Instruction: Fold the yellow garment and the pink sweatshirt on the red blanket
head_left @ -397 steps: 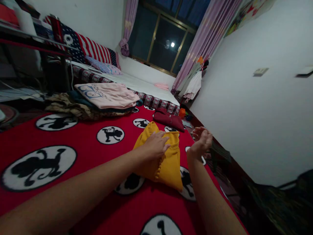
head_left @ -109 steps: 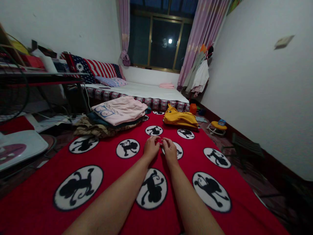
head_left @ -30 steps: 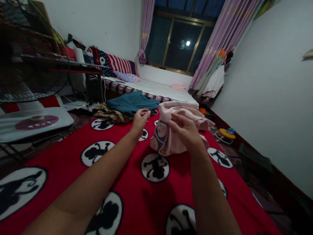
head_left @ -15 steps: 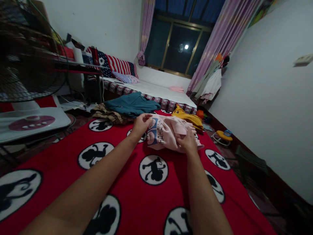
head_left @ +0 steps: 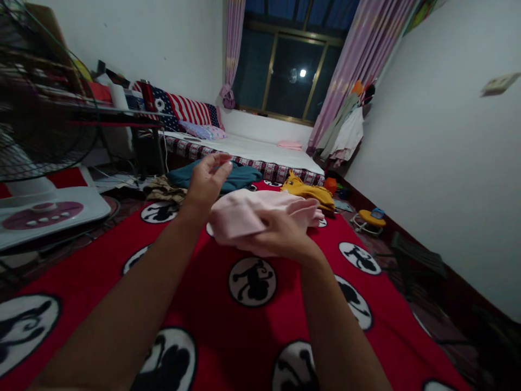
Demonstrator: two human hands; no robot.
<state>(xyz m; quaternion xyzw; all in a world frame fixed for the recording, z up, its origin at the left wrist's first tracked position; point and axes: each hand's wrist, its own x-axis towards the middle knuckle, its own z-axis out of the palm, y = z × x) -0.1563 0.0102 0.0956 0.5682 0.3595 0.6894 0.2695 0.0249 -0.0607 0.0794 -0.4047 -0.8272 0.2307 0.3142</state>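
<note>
A pale pink garment [head_left: 240, 214], bunched and partly folded, is over the red blanket [head_left: 220, 315] with black-and-white monkey roundels. My right hand [head_left: 280, 233] grips its near side, fingers wrapped into the fabric. Above the garment's left end, my left hand [head_left: 211, 176] is raised with fingers curved and apart, holding nothing. The printed side that bears lettering is hidden now. Behind my left hand lies a teal garment [head_left: 248, 175], with a brown patterned cloth [head_left: 160, 190] beside it. A mustard yellow garment [head_left: 307, 191] rests beyond the pink one, to the right.
At the left stands a fan [head_left: 40, 136] on a white base. A bed [head_left: 260, 144] with a white sheet is under the window. Along the right wall are a small yellow stool [head_left: 371, 217], a dark folding chair [head_left: 419, 255] and hanging clothes [head_left: 348, 136].
My left hand has let go of the garment's left edge and risen. My right hand has moved left, and the pink garment has turned over, hiding its print.
</note>
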